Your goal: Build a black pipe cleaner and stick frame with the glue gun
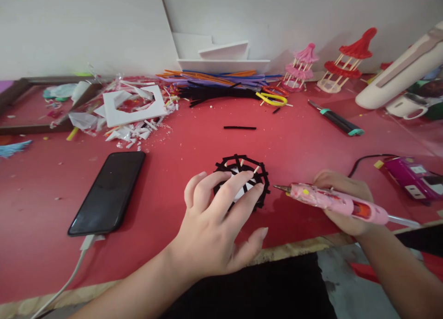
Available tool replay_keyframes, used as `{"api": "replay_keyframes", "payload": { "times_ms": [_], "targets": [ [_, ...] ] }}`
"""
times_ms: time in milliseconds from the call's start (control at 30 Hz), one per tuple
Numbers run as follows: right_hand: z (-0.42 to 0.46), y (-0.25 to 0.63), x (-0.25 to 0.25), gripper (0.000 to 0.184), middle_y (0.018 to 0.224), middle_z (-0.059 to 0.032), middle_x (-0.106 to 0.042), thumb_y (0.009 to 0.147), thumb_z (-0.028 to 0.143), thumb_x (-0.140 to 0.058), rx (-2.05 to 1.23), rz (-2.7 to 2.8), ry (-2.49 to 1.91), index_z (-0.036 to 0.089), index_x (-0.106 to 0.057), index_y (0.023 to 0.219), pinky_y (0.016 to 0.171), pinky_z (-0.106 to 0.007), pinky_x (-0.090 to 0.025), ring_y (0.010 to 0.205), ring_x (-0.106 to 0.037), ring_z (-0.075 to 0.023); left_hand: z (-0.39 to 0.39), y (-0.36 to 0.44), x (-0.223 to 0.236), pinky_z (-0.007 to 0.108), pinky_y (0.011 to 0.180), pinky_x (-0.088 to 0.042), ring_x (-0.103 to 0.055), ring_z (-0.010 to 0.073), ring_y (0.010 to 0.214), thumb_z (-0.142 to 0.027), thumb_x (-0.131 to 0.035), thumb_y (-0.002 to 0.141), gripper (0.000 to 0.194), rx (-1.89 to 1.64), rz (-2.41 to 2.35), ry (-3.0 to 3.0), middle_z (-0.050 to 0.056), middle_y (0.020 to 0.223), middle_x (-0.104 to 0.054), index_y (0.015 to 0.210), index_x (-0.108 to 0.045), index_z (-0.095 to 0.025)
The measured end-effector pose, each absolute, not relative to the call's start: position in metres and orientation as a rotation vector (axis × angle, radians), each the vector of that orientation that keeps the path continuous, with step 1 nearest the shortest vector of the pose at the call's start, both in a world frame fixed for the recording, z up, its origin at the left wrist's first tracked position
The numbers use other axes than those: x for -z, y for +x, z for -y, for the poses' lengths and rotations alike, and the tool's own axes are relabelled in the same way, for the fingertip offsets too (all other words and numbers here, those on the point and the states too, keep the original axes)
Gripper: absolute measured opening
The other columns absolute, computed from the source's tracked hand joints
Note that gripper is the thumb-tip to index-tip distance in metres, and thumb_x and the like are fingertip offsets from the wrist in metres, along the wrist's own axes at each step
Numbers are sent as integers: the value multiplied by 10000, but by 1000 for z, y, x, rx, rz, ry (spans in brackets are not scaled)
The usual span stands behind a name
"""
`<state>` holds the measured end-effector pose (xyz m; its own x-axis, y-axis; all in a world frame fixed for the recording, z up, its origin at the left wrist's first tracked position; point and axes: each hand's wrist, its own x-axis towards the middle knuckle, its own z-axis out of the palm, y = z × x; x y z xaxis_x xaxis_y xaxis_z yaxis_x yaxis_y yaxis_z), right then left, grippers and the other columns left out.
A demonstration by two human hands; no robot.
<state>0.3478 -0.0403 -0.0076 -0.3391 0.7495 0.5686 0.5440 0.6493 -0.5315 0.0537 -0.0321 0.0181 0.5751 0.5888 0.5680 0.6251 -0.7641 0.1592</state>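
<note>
My left hand [221, 217] lies spread over a small round piece [258, 171] made of black pipe cleaners and wooden sticks on the red table; the fingers press on its top. My right hand [341, 197] grips a pink glue gun [332, 203]. Its metal nozzle [281, 188] points left, close to the right rim of the black piece. A short black pipe cleaner [240, 127] lies loose behind the piece.
A black phone [109, 192] on a white cable lies at the left. White card scraps [133, 111], a heap of coloured pipe cleaners [221, 81], pink [300, 67] and red [348, 61] pagoda models, a craft knife [335, 119] and a purple power strip [413, 177] surround the spot.
</note>
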Motion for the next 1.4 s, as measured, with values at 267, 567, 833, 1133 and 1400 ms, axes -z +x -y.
{"api": "replay_keyframes", "payload": {
  "times_ms": [267,567,833,1133,1400],
  "targets": [
    [41,349,11,87,670,-32,-584,909,323,-614,-399,2028,-973,244,-600,876,543,-365,-486,622,-604,-210,29,52,-17,543,995,-323,-506,364,1125,-487,-605,850,586,921,1147,-2724,151,1270,-653,1346,-563,-176],
    [41,348,16,100,741,-44,-600,851,204,-620,-438,2077,-953,234,-587,940,582,-378,-476,657,-587,-210,21,41,-13,597,1090,-307,-566,385,1160,-463,-600,867,588,986,1205,-2711,214,1237,-636,1311,-530,-82],
    [41,347,17,141,740,-34,-604,839,191,-639,-442,2071,-929,250,-593,958,598,-380,-478,658,-581,-212,18,38,-13,547,1128,-325,-544,354,1219,-411,-630,861,555,989,1147,-2732,196,1265,-621,1315,-531,-107],
    [42,350,18,175,804,-70,-623,869,259,-633,-437,2113,-942,226,-594,1036,611,-397,-490,719,-605,-233,23,43,-10,610,1122,-276,-451,391,1268,-545,-555,905,556,917,1015,-2813,205,1364,-526,1317,-595,-172],
    [42,351,17,197,820,-75,-614,853,181,-617,-468,2132,-889,208,-585,1046,635,-395,-484,735,-595,-227,24,47,-9,613,1134,-266,-427,385,1275,-634,-490,917,618,913,1016,-2810,201,1381,-502,1343,-583,-197]
  ]
}}
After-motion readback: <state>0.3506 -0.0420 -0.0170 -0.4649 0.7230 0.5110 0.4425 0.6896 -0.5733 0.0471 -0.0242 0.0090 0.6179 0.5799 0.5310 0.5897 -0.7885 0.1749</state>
